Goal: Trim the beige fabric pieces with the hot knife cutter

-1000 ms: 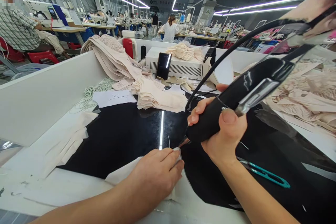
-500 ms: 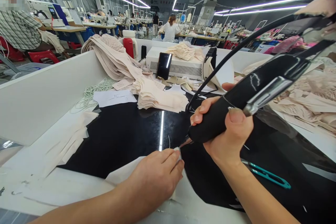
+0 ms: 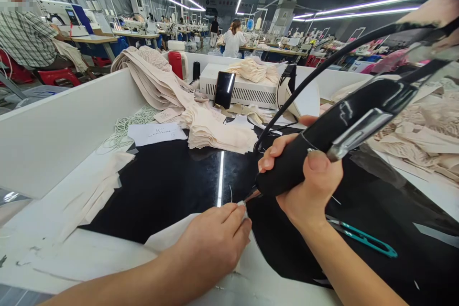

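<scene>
My right hand point(image 3: 304, 186) is wrapped around a thick black corded hand tool point(image 3: 333, 138), with its thumb on the metal lever. The tool's metal tip point(image 3: 251, 196) points down-left and meets the corner of a pale fabric piece point(image 3: 168, 236). My left hand point(image 3: 215, 241) lies on that fabric, fingers closed and pinching its corner right at the tip. The work rests on a glossy black table top point(image 3: 168, 186). The tool's black cable point(image 3: 322, 64) arches up to the right.
Teal thread snips point(image 3: 366, 239) lie right of my right wrist. Stacks of beige fabric pieces point(image 3: 215, 131) sit behind, with more point(image 3: 419, 134) at the right, paper sheets point(image 3: 156, 133), a white machine point(image 3: 247, 91), a phone point(image 3: 224, 90) and a white side wall point(image 3: 64, 129). Other workers sit at distant tables.
The tool tilted slightly up and back down in my right hand; its tip stays at the fabric corner. My left hand has not moved.
</scene>
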The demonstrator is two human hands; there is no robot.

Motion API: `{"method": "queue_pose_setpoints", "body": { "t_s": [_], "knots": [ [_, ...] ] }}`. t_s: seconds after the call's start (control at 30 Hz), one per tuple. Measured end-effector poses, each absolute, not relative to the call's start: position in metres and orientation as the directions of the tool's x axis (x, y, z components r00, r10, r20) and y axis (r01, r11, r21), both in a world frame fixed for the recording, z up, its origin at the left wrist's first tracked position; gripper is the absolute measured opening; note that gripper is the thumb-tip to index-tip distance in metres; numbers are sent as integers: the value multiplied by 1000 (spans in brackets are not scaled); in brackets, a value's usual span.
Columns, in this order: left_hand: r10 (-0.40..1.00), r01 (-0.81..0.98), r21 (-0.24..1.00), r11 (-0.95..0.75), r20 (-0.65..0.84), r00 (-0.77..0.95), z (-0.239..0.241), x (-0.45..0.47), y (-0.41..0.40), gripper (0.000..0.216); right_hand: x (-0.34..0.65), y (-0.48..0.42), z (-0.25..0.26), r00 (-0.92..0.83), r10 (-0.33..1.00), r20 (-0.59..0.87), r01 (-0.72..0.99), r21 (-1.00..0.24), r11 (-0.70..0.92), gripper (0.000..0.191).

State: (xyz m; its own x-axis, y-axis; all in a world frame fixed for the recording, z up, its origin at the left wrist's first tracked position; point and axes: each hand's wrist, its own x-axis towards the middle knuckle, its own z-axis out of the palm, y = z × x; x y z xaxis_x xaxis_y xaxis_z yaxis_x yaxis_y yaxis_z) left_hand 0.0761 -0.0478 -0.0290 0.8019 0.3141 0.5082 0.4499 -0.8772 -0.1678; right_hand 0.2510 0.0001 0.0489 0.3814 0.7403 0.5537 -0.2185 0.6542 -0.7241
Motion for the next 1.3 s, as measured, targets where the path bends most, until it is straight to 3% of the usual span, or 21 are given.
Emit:
{"method": "queue_pose_setpoints", "body": {
  "t_s": [0.33, 0.6, 0.93, 1.3],
  "knots": [
    [323, 443, -169, -881, 470, 822, -32, 74, -47, 27, 250, -2, 49, 381, 745, 548, -209, -733, 647, 47],
    [345, 443, -128, -887, 453, 822, -29, 75, -47, 23, 250, -2, 47, 364, 719, 592, -133, -731, 669, 36],
    [337, 455, -139, -880, 492, 803, -28, 75, -48, 21, 245, -2, 50, 395, 726, 564, -205, -716, 668, 45],
    [354, 467, -146, -872, 470, 808, -22, 72, -51, 21, 245, -3, 46, 367, 709, 603, -189, -698, 691, 35]
  ]
}}
